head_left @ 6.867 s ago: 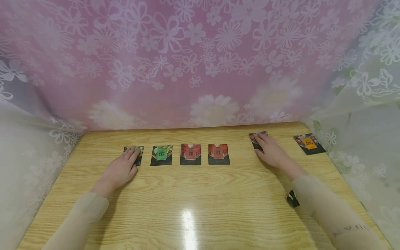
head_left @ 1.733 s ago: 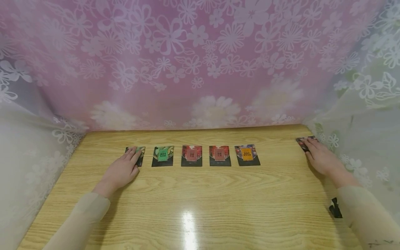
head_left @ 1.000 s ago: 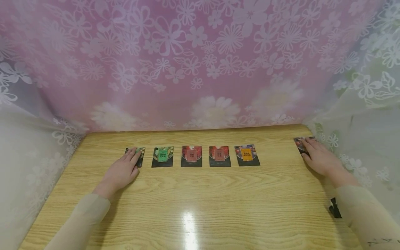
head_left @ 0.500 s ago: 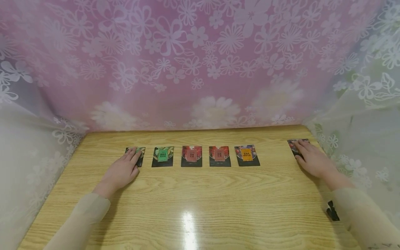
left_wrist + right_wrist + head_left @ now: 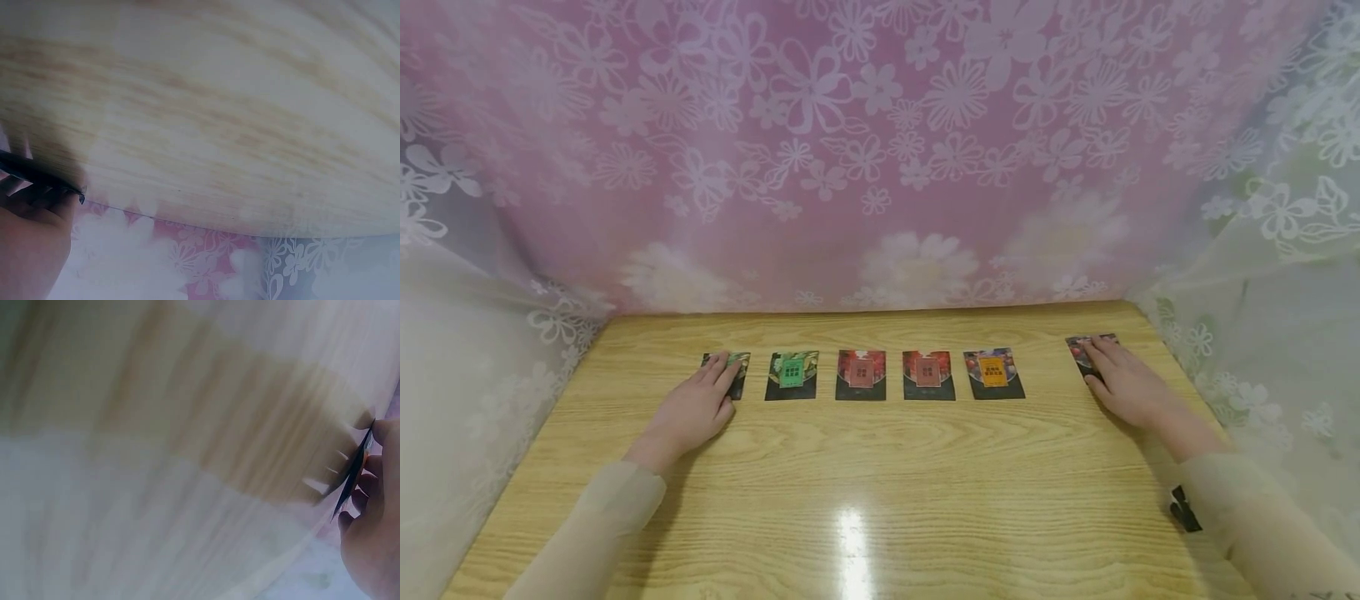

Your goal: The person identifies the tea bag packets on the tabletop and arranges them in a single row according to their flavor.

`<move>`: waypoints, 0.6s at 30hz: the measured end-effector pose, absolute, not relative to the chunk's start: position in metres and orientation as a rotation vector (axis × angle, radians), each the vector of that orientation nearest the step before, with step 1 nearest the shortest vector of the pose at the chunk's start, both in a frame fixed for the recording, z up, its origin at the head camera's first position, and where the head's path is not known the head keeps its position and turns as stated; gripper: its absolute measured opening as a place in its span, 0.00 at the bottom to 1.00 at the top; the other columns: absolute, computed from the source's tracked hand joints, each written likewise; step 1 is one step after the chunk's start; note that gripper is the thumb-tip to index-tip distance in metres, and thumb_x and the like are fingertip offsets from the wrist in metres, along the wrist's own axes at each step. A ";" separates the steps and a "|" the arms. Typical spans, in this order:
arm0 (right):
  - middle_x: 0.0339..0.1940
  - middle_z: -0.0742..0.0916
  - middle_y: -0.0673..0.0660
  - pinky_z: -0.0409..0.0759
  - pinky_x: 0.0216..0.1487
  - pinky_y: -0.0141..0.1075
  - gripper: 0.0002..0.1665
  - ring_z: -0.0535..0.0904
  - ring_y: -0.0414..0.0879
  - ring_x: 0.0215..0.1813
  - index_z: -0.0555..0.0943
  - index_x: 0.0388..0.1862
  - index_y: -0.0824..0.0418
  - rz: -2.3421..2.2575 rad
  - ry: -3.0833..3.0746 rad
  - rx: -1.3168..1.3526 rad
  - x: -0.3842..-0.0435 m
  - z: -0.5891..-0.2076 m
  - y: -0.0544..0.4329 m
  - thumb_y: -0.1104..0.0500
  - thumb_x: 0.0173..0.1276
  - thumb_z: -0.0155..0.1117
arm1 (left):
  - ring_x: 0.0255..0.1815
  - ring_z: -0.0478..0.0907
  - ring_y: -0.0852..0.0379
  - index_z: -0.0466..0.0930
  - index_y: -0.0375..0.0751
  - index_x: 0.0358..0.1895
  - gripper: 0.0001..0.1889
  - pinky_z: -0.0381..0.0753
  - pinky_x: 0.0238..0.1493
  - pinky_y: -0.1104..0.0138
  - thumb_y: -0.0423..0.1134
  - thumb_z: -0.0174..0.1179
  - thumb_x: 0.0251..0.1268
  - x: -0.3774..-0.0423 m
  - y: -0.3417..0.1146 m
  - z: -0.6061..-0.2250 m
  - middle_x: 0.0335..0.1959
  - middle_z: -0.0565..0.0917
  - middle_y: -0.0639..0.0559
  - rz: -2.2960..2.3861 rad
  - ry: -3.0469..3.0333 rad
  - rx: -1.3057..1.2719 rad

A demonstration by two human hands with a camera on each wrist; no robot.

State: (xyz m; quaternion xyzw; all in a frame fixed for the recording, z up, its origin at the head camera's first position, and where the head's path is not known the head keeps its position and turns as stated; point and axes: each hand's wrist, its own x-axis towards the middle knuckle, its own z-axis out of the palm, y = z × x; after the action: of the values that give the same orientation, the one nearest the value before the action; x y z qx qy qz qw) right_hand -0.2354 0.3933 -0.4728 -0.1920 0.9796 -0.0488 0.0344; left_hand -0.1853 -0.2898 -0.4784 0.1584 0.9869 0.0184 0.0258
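Observation:
My left hand (image 5: 691, 410) rests with its fingers across a dark sachet (image 5: 743, 367) with a green leafy print, at the left end of a row. My right hand (image 5: 1126, 383) rests on a dark sachet (image 5: 1078, 354) at the right end; the fingers cover its label. In the right wrist view that sachet (image 5: 353, 478) lies edge-on under the fingertips, and in the left wrist view the left sachet (image 5: 31, 172) shows likewise. Between the hands lie a green-label sachet (image 5: 791, 375), two red-label sachets (image 5: 861, 375) and an orange-label sachet (image 5: 995, 373).
All sachets lie flat on a wood-grain table (image 5: 775, 483). A pink floral curtain (image 5: 880, 167) hangs behind its far edge, with pale floral sheets at both sides. A small black object (image 5: 1184, 508) shows beside the right sleeve.
My right hand first left a sachet beside the red ones, then moved to the far-right sachet. Over the last second it has slid that sachet leftward. My left hand has stayed put.

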 end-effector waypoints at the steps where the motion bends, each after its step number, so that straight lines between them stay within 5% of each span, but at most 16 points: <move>1: 0.81 0.61 0.83 0.61 0.78 0.72 0.39 0.57 0.80 0.80 0.58 0.81 0.80 -0.149 3.011 -0.597 -0.235 -0.473 0.391 0.54 0.86 0.52 | 0.85 0.57 0.29 0.56 0.28 0.84 0.34 0.64 0.83 0.40 0.43 0.43 0.83 -0.185 -0.290 -0.478 0.84 0.57 0.27 0.058 3.050 0.489; 18: 0.83 0.59 0.81 0.57 0.81 0.71 0.39 0.54 0.79 0.82 0.55 0.83 0.77 -0.197 2.981 -0.578 -0.226 -0.472 0.357 0.53 0.87 0.50 | 0.85 0.56 0.29 0.55 0.29 0.84 0.34 0.64 0.83 0.40 0.43 0.43 0.83 -0.186 -0.290 -0.481 0.85 0.56 0.27 0.045 3.047 0.489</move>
State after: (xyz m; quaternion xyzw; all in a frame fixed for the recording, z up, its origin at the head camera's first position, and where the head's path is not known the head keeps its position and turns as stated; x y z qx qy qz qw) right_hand -0.2257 0.3569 -0.4718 -0.1898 0.9785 -0.0647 0.0490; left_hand -0.1863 -0.2902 -0.4807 0.1585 0.9869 0.0145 0.0278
